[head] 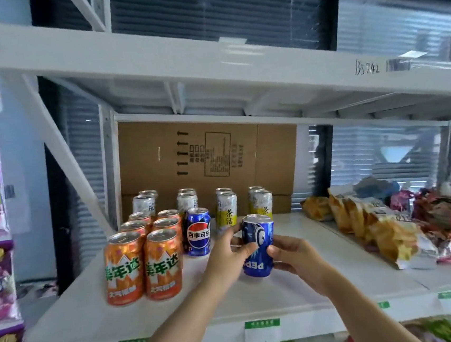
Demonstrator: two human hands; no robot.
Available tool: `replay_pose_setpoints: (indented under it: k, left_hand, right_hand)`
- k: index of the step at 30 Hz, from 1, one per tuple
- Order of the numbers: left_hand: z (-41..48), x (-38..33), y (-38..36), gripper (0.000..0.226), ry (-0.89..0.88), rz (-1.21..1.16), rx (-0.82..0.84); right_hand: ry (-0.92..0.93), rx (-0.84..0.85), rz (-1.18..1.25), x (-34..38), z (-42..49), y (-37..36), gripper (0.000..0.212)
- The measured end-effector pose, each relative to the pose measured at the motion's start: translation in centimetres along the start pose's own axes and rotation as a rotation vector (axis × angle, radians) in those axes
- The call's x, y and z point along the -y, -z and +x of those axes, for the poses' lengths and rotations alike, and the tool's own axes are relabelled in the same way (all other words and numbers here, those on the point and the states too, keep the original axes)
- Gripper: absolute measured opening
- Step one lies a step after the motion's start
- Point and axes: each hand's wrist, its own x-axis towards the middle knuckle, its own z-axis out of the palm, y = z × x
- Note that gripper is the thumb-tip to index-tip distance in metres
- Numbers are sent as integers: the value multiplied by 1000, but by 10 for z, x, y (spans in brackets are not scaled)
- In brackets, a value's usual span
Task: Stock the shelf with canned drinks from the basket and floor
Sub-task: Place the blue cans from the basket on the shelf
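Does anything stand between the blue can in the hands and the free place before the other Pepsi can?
Nothing visible does. The blue can, held by the left hand and right hand, is beside the standing Pepsi can; the shelf in front of that one is bare.

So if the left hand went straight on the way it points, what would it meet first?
Past the blue Pepsi can it grips, the left hand would probably first meet the yellow tea can right behind; the gap in depth is unclear.
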Motion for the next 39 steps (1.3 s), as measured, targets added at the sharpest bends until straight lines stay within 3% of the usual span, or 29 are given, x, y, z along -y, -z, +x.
replay_pose_setpoints:
  k: [3, 6, 8, 10, 14, 17, 20, 24, 27, 30, 33, 36, 39]
  left_hand:
    - [18, 8, -12, 43, 27, -24, -69]
    - [28, 18, -13, 45, 53, -44, -107]
    - [33, 24, -12, 46, 73, -61, -116]
    - [38, 28, -11, 46, 85, -64, -101]
    - [36, 33, -14, 44, 69, -8, -14]
    - [34, 33, -14, 51, 63, 51, 31]
    - [35, 33, -15, 49, 98, 4, 69]
    - [36, 38, -16, 54, 173, -91, 81]
    - [34, 40, -16, 38, 160, -168, 85]
    - [32, 38, -15, 37, 204, -308, 130]
    - [34, 35, -12, 37, 201, -387, 52]
    - [33, 32, -9, 20, 162, -389, -78]
    - [34, 31, -7, 26, 88, -404, -200]
  right_hand:
    - [19, 7, 65, -12, 18, 3, 29]
    - [6, 25, 325, -29, 34, -5, 49]
    - [5, -8, 412, -33, 41, -6, 38]
    - [31, -30, 376, -33, 45, -4, 35]
    - [115, -48, 65, -34, 44, -7, 62]
    - [140, -114, -59, -31, 40, -11, 59]
    - [133, -166, -49, -27, 36, -8, 58]
    - [73, -202, 165, -21, 29, -7, 41]
    - [47, -177, 295, -14, 25, -7, 45]
    - [29, -147, 385, -9, 22, -7, 42]
    - [20, -133, 418, -8, 22, -8, 52]
    - [-8, -164, 369, -8, 22, -8, 60]
    - [-22, -134, 279, -11, 20, -10, 62]
